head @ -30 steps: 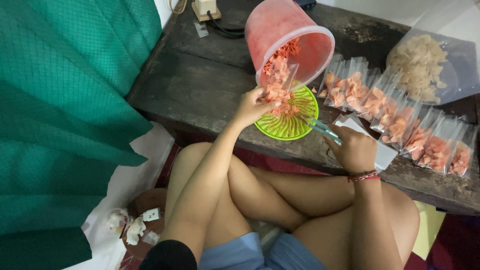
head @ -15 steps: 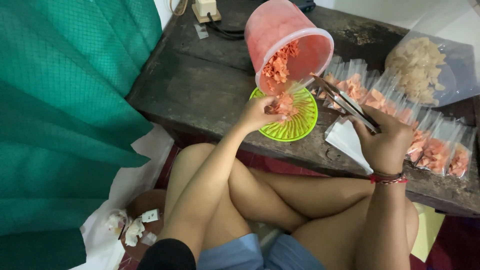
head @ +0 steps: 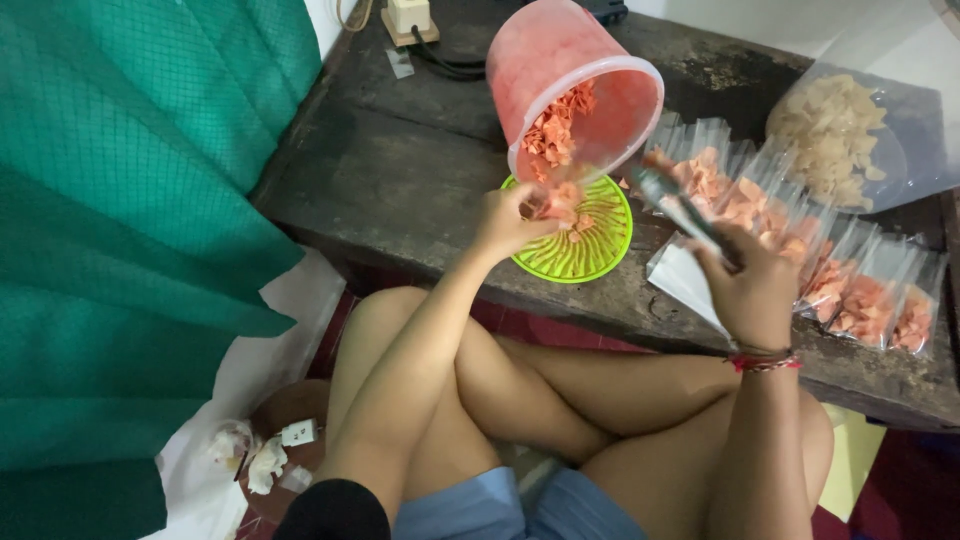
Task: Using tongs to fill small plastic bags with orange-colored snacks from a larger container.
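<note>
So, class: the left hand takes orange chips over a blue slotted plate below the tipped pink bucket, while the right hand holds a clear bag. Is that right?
Not quite. The slotted plate is lime green, not blue, as the head view shows. The rest stands: left hand with orange chips, below the tipped pink bucket, right hand holding a clear bag.

A bucket (head: 585, 85) is lying tilted on the table (head: 400, 190), its mouth facing a plate (head: 590, 240) that is sitting just in front of it near the table's front edge. The left hand (head: 510, 218) is resting at the plate's left rim, while the right hand (head: 750, 290) is hovering to the plate's right, holding tongs (head: 680, 205) that are pointing toward the bucket. A row of packets (head: 850, 290) is running off to the right behind that hand, a big bag (head: 840, 130) is lying behind the row, and a curtain (head: 130, 200) is hanging left of the table.
</note>
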